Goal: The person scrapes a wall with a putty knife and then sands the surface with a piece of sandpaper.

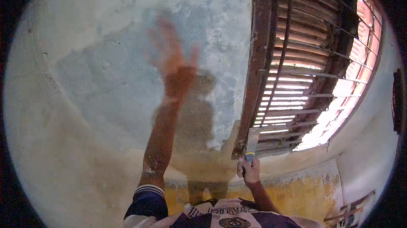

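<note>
My left hand is raised in front of the wall, its fingers spread and smeared by motion. Nothing shows in it. Behind it the wall has a bluish-grey patch with paler, blotchy areas. Lower and to the right, my right hand is closed around the blue and yellow handle of a putty knife. Its wide flat blade points upward and overlaps the lower corner of the window frame in this view.
On the right, a window with wooden slats and metal bars lets in bright light. My shadow falls on the wall. Yellow paint covers the lower wall. A wooden object stands at the lower right.
</note>
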### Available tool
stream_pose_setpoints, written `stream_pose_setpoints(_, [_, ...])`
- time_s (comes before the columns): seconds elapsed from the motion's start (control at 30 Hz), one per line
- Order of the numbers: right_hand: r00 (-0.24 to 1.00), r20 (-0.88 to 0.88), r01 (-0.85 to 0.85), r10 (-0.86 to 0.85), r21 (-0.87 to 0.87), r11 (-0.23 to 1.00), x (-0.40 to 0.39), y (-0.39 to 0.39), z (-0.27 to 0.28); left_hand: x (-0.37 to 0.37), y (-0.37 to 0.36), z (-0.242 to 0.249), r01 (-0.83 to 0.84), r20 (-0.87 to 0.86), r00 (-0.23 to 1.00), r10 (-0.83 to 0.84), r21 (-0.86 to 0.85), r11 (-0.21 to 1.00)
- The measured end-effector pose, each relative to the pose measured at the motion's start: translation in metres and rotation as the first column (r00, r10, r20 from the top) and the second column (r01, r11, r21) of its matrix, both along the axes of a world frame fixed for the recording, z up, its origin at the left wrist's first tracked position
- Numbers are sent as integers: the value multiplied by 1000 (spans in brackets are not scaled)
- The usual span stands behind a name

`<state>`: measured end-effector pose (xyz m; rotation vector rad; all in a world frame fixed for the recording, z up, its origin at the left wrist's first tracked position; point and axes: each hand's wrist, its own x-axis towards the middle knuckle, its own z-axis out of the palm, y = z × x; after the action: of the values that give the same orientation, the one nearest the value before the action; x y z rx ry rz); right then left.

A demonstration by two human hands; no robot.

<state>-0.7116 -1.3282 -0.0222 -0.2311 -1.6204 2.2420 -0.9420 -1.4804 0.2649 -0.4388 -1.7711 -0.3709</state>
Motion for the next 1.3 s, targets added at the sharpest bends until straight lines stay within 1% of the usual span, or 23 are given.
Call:
stream_pose_setpoints(0.03, [1000, -1, -10, 10, -8, 1000, -6, -1, 2, 19, 19, -11, 6, 25, 1000, -3, -132, 991])
stream_pose_setpoints(0.07, [1000, 3, -21, 21, -18, 1000, -9, -2, 2, 31, 31, -23, 62, 137, 990, -24, -276, 959])
stream_pose_setpoints(0.17, [998, 42, -45, 45, 1, 999, -15, -9, -5, 41, 28, -24, 165, 179, 979, -99, -406, 899])
stream_pose_setpoints(0.23, [996, 52, -78, 78, 10, 997, -17, -8, -5, 11, 3, -17, 68, 77, 996, -51, -240, 968])
stream_pose_setpoints(0.3, [988, 63, -143, 143, -1, 990, -7, -6, -2, -19, -26, -6, 79, 71, 994, -84, 78, 994])
stream_pose_setpoints(0.33, [988, 58, -138, 140, -41, 990, -5, -7, -3, -22, -26, -6, 84, 65, 993, -94, 145, 986])
stream_pose_setpoints(0.37, [989, 53, -134, 138, -75, 988, -3, -6, -4, -18, -15, -17, 107, 57, 992, -111, 68, 992])
stream_pose_setpoints(0.4, [989, 48, -135, 141, -105, 985, -3, -4, -4, 2, 4, -28, 163, 79, 985, -156, -84, 983])
stream_pose_setpoints(0.47, [996, 28, -86, 87, -41, 995, -9, -5, -3, 34, 27, -47, 288, 156, 955, -250, -306, 907])
stream_pose_setpoints(0.57, [999, 10, -48, 48, -7, 999, -12, -6, 3, 22, 14, -52, 200, 108, 979, -171, -375, 905])
stream_pose_setpoints(0.6, [999, 7, -40, 40, -7, 999, -11, -4, 6, 11, 4, -39, 23, 46, 999, -7, -357, 934])
stream_pose_setpoints(0.63, [999, 1, -36, 36, -4, 999, -11, -2, 5, 0, -14, -27, -33, 13, 999, 36, -198, 980])
stream_pose_setpoints(0.7, [999, -11, -32, 32, -7, 999, -8, 0, 0, -25, -60, -5, -76, -15, 997, 79, 128, 989])
stream_pose_setpoints(0.77, [1000, -15, -26, 25, -35, 999, -6, 3, -4, -33, -73, -1, -68, -18, 997, 76, 282, 957])
stream_pose_setpoints(0.83, [1000, -3, -21, 21, -74, 997, -8, -2, -6, -32, -68, -18, -82, -6, 996, 87, 268, 960])
stream_pose_setpoints(0.9, [1000, 25, -17, 19, -104, 994, -15, -8, -5, -33, -54, -71, 30, 165, 986, -24, -31, 999])
stream_pose_setpoints(0.93, [999, 18, -38, 41, -132, 990, -18, -12, -4, 4, -28, -77, 17, 269, 963, 36, -192, 981])
stream_pose_setpoints(1.0, [997, 6, -81, 83, -189, 979, -25, -21, -5, 14, -26, -106, 214, 304, 948, -98, -378, 901])
stream_pose_setpoints(1.1, [999, -21, -43, 43, -23, 999, -37, -39, -16, -24, -82, -105, -114, 160, 965, 207, -455, 883])
stream_pose_setpoints(1.13, [996, 13, -87, 87, -13, 996, -36, -45, -8, -42, -111, -88, -76, 258, 960, 108, -131, 988])
stream_pose_setpoints(1.17, [996, 3, -93, 93, -21, 995, -37, -48, -6, -56, -130, -79, -64, 354, 934, 39, 59, 996])
stream_pose_setpoints(1.2, [995, -2, -101, 101, -33, 994, -37, -53, -6, -70, -149, -70, -69, 415, 909, -45, 256, 964])
stream_pose_setpoints(1.3, [984, 47, -168, 172, -76, 983, -38, -63, -13, -107, -186, -89, -165, 661, 735, -156, 397, 903])
